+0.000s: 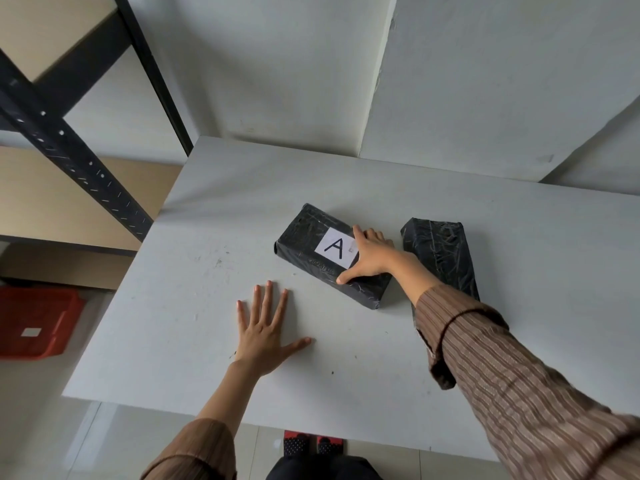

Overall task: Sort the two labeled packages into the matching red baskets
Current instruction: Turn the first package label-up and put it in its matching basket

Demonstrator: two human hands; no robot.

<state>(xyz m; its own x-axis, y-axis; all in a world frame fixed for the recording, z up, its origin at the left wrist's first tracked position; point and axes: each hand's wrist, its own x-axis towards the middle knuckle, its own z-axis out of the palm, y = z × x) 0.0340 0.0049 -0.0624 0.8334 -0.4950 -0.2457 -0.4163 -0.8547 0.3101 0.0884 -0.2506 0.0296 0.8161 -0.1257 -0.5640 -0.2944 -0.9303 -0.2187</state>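
Observation:
A black wrapped package with a white label marked A (308, 242) lies flat on the white table (173, 323). My right hand (369, 258) rests on its right part, thumb on the near edge, fingers over the top and far side, gripping it. A second black package (441, 249) lies just to the right, its label not visible, partly hidden by my right sleeve. My left hand (265, 332) lies flat on the table with fingers spread, holding nothing. A red basket (38, 322) with a white label sits on the floor at the left.
A black metal shelf rack (62, 143) with beige boards stands at the left, beside the table's left edge. White walls close the far side. My feet (313, 443) show under the table's near edge.

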